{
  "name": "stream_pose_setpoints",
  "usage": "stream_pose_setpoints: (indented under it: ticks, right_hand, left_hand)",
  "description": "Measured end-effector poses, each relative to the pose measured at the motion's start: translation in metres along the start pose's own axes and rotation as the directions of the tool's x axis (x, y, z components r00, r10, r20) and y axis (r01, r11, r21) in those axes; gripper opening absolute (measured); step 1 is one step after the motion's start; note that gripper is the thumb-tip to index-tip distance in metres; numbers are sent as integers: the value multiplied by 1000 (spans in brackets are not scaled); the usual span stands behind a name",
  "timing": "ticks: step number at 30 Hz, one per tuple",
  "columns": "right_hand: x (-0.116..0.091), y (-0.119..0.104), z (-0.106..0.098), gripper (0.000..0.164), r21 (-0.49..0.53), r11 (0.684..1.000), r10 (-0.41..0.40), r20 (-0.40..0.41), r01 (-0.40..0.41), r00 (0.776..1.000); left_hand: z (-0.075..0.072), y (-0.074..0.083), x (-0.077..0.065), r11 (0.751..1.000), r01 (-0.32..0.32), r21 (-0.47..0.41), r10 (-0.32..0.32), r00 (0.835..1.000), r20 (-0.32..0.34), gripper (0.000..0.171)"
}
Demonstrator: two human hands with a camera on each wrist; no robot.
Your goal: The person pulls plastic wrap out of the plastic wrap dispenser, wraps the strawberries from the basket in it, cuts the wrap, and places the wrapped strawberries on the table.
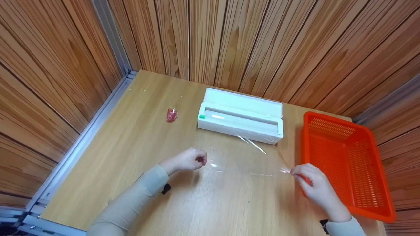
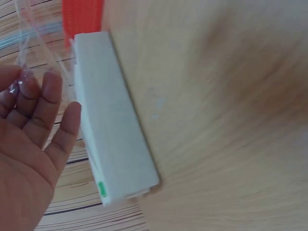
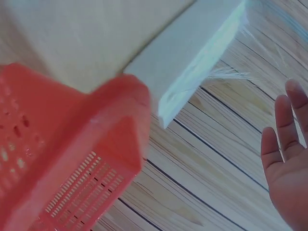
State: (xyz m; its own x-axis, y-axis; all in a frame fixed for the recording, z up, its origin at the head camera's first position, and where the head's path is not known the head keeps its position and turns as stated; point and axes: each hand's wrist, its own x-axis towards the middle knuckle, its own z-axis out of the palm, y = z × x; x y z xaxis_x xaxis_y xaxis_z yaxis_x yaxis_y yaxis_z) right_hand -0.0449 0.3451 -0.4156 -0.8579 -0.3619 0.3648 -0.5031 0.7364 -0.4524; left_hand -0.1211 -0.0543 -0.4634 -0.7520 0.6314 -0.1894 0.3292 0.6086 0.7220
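Note:
A clear sheet of plastic wrap (image 1: 242, 167) stretches between both hands, low over the table. My left hand (image 1: 189, 159) pinches its left corner between thumb and fingertips; in the left wrist view the other fingers are spread loosely. At the opposite corner, my right hand (image 1: 313, 182) pinches the film, which bunches into shiny creases there. Behind the sheet stands a white dispenser box (image 1: 239, 128) with its lid up and a roll of film (image 1: 242, 120) inside. Shiny folds run from the box's front towards the sheet. In the right wrist view, the thumb is out of frame.
An orange perforated basket (image 1: 377, 164) stands at the right, close beside my right hand. Towards the back left lies a small red item in clear wrapping (image 1: 171, 115); its kind cannot be made out. Wood-panelled walls (image 1: 206, 39) and a metal rail (image 1: 85, 131) border the table.

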Motion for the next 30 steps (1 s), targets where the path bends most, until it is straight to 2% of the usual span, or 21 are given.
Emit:
stream_pose_setpoints:
  ticks: [2,4,10,15,17,20,23,27,30]
  right_hand:
    - [-5,4,8,32,-61,995,-82,18,83,996]
    - [-10,7,17,30,-110,987,-112,36,115,993]
    - [-23,12,44,28,-200,970,-120,91,137,988]
    - [-31,20,63,22,-224,954,-175,113,197,978]
    - [-34,23,69,20,-225,954,-174,123,199,977]
    - [-36,27,77,17,-218,960,-146,147,176,978]
    - [-38,31,83,17,-207,971,-84,184,122,979]
    - [-40,35,90,16,-192,981,17,231,28,973]
    - [-41,37,96,15,-183,983,53,247,-7,968]
  left_hand:
    - [3,-2,-1,999,10,36,-11,1000,17,10]
    - [4,-3,-2,997,3,83,-5,1000,22,9]
    - [9,-8,-5,988,3,158,-10,999,43,10]
    - [14,-14,-6,982,41,186,-54,996,64,11]
    - [17,-17,-5,979,56,194,-70,995,65,10]
    - [22,-21,-3,975,52,217,-66,996,59,8]
    - [27,-26,-1,967,11,256,-25,998,51,8]
    - [34,-32,4,943,-63,327,52,998,41,9]
    - [37,-36,7,934,-71,350,60,997,43,10]
